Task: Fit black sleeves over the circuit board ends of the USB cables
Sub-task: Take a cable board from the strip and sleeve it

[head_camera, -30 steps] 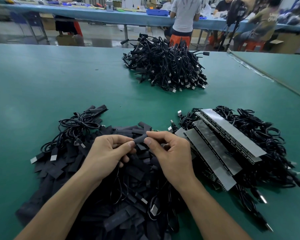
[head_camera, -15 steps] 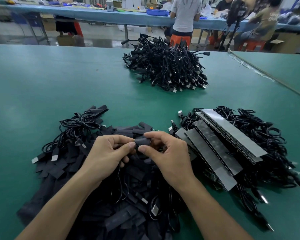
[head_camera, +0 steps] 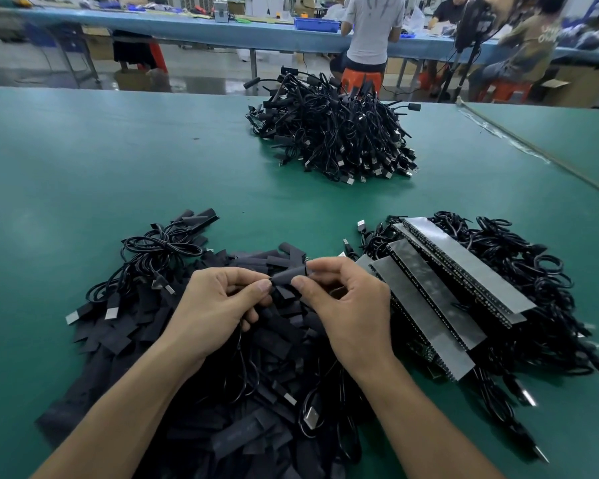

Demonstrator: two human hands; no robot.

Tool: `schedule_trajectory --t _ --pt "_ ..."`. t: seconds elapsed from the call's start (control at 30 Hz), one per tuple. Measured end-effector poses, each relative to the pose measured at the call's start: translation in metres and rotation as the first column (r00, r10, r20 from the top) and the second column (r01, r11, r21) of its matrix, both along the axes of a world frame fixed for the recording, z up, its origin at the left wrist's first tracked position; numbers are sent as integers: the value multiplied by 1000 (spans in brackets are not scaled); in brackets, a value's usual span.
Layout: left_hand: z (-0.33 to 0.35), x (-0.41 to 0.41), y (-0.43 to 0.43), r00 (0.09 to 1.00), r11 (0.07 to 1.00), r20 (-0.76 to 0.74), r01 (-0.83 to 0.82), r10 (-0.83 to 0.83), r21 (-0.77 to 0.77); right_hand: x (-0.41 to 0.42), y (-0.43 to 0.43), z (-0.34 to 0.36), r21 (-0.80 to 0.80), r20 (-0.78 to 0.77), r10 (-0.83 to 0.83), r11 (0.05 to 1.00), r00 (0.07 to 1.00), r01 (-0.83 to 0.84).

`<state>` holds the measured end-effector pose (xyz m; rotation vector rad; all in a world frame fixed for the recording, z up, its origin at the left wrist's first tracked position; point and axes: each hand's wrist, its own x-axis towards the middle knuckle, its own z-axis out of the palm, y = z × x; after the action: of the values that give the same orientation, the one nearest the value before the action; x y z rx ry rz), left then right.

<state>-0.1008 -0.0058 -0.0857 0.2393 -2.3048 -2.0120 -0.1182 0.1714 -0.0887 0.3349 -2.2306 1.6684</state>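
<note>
Between my two hands sits a short black sleeve (head_camera: 288, 274), held just above a big heap of loose black sleeves (head_camera: 222, 392). My left hand (head_camera: 215, 305) pinches its left end with thumb and forefinger. My right hand (head_camera: 346, 305) pinches its right end. A thin black USB cable (head_camera: 242, 368) hangs from under my left hand into the heap. Whether a circuit board end is inside the sleeve is hidden by my fingers.
Strips of circuit boards under grey tape (head_camera: 446, 292) lie on tangled cables at the right. A pile of sleeved USB cables (head_camera: 332, 133) sits far across the green table (head_camera: 83, 160). A coiled cable (head_camera: 159, 250) lies at the left. People work at a blue bench behind.
The sleeve has been turned slightly and pushed further left between my fingers; my right fingertips have crept closer to my left thumb. Both hands stay in the same place.
</note>
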Motion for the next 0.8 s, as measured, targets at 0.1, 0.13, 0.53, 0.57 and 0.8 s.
schedule_trajectory --t 0.1,0.13,0.53,0.57,0.8 --pt "1 1 1 1000 1000 -5 -4 4 8 0 -1 -1 13 -15 -16 1000 1000 16" --pt "1 1 1 1000 1000 -7 -4 4 6 0 -2 -1 19 -16 -14 1000 1000 15" --pt "4 0 2 999 999 24 -32 31 24 2 -3 -1 126 5 39 991 999 -39" --pt "4 0 2 999 999 24 -30 30 22 1 -3 -1 115 5 34 993 999 -34" --pt "6 0 0 999 998 8 -35 34 55 1 -4 1 103 -35 -28 994 999 32"
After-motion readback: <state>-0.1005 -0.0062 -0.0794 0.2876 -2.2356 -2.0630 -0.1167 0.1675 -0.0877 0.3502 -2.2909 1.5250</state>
